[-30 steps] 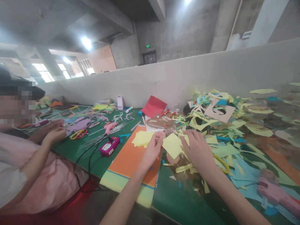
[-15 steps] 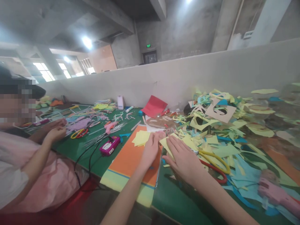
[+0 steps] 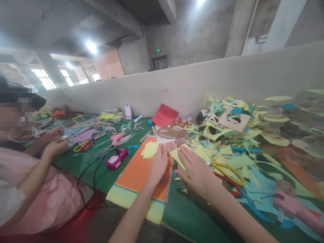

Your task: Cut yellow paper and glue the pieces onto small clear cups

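My left hand is over the orange sheet, its fingers curled together; whatever they may hold is hidden. Pale yellow cut paper pieces lie against its left side. My right hand is open, its fingers stretched out side by side across a pale yellow paper piece and its thumb apart. Just beyond the fingertips is a pinkish roundish item, too blurred to name. Scissors with yellow and red handles lie beside my right hand, blades partly covered.
Paper scraps heap up on the right, with a pink glue gun near the front. A magenta box with black cords stands left of the orange sheet. Red paper leans at the back. Another person's hands work at far left.
The whole view has shifted slightly, so things appear a little further left. Both my hands keep nearly the same pose and place over the paper.
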A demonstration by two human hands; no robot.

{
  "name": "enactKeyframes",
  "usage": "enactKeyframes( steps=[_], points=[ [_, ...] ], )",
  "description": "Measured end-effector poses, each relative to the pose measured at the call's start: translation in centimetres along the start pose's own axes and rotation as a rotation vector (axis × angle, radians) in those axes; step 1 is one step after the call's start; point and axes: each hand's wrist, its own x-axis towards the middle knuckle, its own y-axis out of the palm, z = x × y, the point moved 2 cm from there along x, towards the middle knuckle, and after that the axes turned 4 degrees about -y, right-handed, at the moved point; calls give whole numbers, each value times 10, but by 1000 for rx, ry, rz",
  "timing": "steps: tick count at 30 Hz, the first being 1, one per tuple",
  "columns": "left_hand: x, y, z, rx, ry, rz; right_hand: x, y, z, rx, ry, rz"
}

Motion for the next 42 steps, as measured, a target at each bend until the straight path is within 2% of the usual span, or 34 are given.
enactKeyframes(
  steps=[2,6,9,16,19,22,23,24,26,30,33,37,42],
  points=[
    [0,-1,-2,33,15,-12,-1,1,1,-9,-3,26],
    [-1,-3,-5,76,33,-33,-1,-1,0,-23,7,-27],
    [-2,-5,-5,94,39,-52,-2,-1,-1,-14,21,-16],
    [-2,-4,-4,9,29,-60,-4,-3,1,57,54,-1],
    [0,-2,-2,-120,-41,-43,-2,-20,-9,134,159,-162],
    [2,2,1,-252,-192,45,-5,-41,-30,189,382,-393],
    [2,4,1,-272,-241,95,-8,-47,-37,172,463,-428],
    [1,6,0,-278,-276,153,-11,-50,-44,123,523,-406],
    [-2,11,-3,-276,-298,263,-18,-52,-54,-3,568,-250],
    [-9,18,-8,-335,-305,418,-37,-37,-59,-183,508,277],
    [-12,21,-5,-379,-340,506,-48,-28,-55,-257,497,521],
    [-14,22,-2,-396,-349,548,-51,-29,-51,-269,561,560],
    [-11,19,-10,-495,-274,511,-51,-31,-55,-193,613,622]
  ],
)
